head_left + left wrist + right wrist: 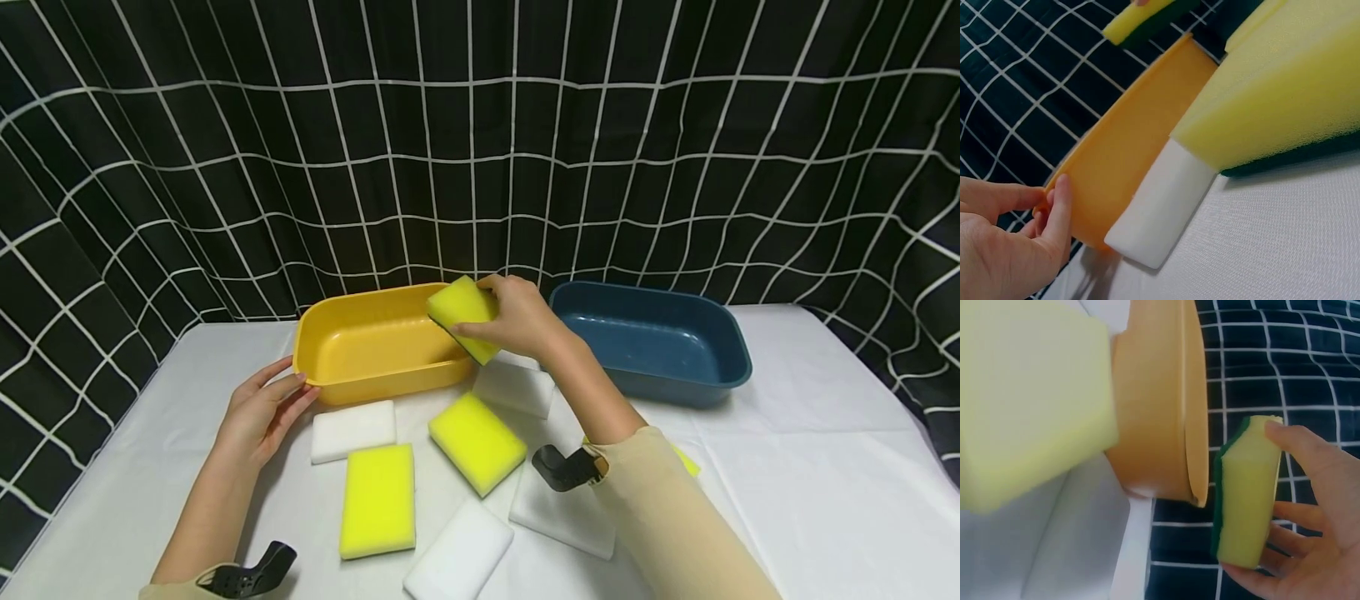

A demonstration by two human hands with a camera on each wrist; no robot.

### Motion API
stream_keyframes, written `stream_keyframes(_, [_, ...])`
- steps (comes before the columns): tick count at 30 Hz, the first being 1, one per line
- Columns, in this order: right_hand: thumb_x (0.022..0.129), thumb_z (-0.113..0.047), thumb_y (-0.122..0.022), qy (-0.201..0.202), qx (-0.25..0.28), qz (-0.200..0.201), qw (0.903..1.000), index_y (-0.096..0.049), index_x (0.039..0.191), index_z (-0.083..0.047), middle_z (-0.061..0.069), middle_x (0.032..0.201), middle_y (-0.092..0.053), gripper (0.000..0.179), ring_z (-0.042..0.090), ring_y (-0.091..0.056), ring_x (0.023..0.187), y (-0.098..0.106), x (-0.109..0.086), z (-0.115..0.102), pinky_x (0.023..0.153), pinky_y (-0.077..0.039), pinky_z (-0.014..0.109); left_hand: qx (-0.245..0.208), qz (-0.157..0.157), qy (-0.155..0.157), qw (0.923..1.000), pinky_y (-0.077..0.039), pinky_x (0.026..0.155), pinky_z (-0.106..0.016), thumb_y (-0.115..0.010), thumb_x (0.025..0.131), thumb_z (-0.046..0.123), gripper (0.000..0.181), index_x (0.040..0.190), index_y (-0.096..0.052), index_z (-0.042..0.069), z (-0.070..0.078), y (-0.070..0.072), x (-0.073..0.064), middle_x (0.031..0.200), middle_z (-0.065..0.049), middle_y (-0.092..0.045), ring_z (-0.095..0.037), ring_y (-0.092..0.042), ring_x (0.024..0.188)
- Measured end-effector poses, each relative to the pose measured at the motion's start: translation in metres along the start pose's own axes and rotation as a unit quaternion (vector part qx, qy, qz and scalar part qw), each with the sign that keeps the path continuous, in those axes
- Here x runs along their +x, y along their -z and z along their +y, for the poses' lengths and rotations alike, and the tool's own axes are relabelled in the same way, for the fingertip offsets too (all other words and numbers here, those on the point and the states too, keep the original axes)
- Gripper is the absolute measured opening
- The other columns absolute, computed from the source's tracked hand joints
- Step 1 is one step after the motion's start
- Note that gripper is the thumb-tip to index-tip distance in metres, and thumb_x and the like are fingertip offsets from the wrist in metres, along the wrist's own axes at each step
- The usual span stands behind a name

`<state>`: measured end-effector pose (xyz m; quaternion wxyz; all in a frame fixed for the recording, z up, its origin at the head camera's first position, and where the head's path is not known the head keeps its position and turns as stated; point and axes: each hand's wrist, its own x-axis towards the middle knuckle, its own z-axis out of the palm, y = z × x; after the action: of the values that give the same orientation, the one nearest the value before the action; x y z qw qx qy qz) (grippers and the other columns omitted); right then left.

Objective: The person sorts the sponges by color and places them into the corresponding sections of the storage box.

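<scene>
My right hand (523, 315) grips a yellow sponge (462, 313) at the right end of the yellow tub (390, 390). The right wrist view shows this sponge's dark green scouring side, with the thumb and fingers at its opposite ends. With my left hand (264, 410) I pinch the tub's rim at its near left corner, thumb and fingers on either side in the left wrist view. In front of the tub lie two more yellow sponges, one angled (477, 443) and one upright in view (378, 502), beside a white sponge block (353, 432).
A dark blue tub (660, 385) stands to the right of the yellow one. More white blocks lie on the white cloth, one at the front (459, 553), one partly under my right forearm (558, 508). A black curtain with a white grid (480, 133) hangs behind.
</scene>
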<state>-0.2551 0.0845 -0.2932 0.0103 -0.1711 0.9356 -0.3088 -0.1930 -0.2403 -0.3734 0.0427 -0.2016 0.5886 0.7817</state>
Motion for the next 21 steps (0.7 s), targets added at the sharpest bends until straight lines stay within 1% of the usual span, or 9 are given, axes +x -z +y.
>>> stream_keyframes(4, [0.092, -0.035, -0.081, 0.002, 0.002, -0.004, 1.0, -0.05, 0.149, 0.008, 0.023, 0.134, -0.064, 0.077, 0.033, -0.06, 0.115, -0.005, 0.007, -0.007, 0.099, -0.059, 0.042, -0.001, -0.002, 0.002, 1.0, -0.059, 0.091, -0.016, -0.055, 0.109, 0.004, 0.069, 0.169, -0.023, 0.015, -0.001, 0.0, 0.0, 0.139, -0.011, -0.049, -0.003, -0.073, 0.09])
stream_keyframes(11, [0.092, -0.035, -0.082, 0.006, -0.002, -0.004, 1.0, -0.054, 0.147, 0.006, 0.021, 0.133, -0.064, 0.075, 0.031, -0.06, 0.114, -0.014, 0.017, -0.017, 0.097, -0.059, 0.039, -0.005, -0.012, -0.003, 0.9999, -0.059, 0.093, -0.017, -0.052, 0.109, 0.003, 0.068, 0.17, -0.022, 0.014, 0.0, 0.0, -0.002, 0.143, -0.012, -0.047, -0.003, -0.072, 0.097])
stream_keyframes(16, [0.093, -0.037, -0.08, -0.009, 0.001, -0.003, 1.0, -0.054, 0.148, 0.005, 0.021, 0.134, -0.064, 0.074, 0.031, -0.059, 0.114, -0.018, 0.021, -0.018, 0.096, -0.059, 0.038, -0.005, -0.015, -0.006, 0.9998, -0.059, 0.093, -0.017, -0.052, 0.109, 0.003, 0.068, 0.169, -0.023, 0.014, 0.001, 0.0, -0.002, 0.141, -0.012, -0.047, -0.004, -0.072, 0.097])
stream_keyframes(21, [0.094, -0.038, -0.08, -0.026, 0.009, -0.001, 0.9996, -0.053, 0.149, 0.004, 0.021, 0.138, -0.062, 0.075, 0.031, -0.059, 0.116, -0.021, 0.025, -0.019, 0.098, -0.058, 0.038, -0.007, -0.015, -0.004, 0.9999, -0.059, 0.093, -0.017, -0.053, 0.109, 0.003, 0.068, 0.169, -0.023, 0.014, 0.001, 0.001, -0.001, 0.14, -0.011, -0.048, -0.004, -0.072, 0.096])
